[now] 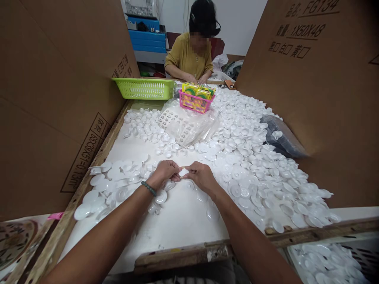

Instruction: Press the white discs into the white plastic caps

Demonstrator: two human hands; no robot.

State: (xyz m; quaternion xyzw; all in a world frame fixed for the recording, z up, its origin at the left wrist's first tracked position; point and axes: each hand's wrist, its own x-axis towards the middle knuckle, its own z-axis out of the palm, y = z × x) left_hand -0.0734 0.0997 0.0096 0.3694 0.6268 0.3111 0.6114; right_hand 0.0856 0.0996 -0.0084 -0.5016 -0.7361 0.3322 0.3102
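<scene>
Over the white tabletop, my left hand and my right hand meet and pinch one small white round plastic piece between their fingertips. Its exact kind is partly hidden by the fingers. A green beaded bracelet circles my left wrist. Loose white plastic discs lie to the left of my left hand. Translucent discs rest just below it. A wide spread of similar white cup-like pieces covers the table on the right.
Beyond my hands lies a clear plastic bag with printed sheets. Behind it stand a pink basket with yellow packets and a green basket. Tall cardboard walls flank both sides. A person in yellow works at the far end.
</scene>
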